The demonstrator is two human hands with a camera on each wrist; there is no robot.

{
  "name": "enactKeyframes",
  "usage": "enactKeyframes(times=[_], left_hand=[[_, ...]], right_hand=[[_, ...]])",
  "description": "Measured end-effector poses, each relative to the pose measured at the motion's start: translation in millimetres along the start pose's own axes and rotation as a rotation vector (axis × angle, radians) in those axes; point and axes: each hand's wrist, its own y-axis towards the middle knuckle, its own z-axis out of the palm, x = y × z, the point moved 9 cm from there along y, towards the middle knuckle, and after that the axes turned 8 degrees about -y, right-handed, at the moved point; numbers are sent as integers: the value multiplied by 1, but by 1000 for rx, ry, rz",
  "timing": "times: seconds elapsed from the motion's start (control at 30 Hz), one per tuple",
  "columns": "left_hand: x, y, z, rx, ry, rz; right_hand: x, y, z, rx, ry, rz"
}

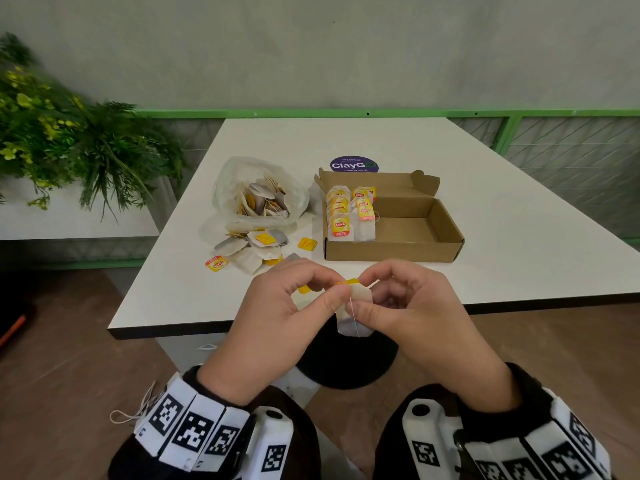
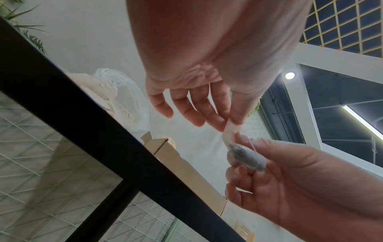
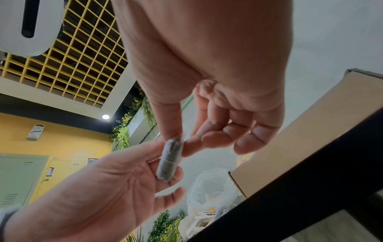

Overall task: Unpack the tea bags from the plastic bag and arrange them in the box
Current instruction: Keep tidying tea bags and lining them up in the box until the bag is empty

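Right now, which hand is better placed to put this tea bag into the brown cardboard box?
Probably the right hand: it pinches the white paper tea bag, and the brown cardboard box lies ahead on its side.

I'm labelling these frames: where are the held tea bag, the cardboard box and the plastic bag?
held tea bag (image 1: 353,322): head view, on its paper pouch below the fingers.
cardboard box (image 1: 391,250): head view, on its near outer wall.
plastic bag (image 1: 225,192): head view, on its clear left side.
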Motion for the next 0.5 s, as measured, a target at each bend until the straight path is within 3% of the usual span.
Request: enactKeyframes(times=[0.5], left_hand=[[1, 3, 1, -15, -39, -53]], right_hand=[[8, -2, -2, -63, 117, -57]])
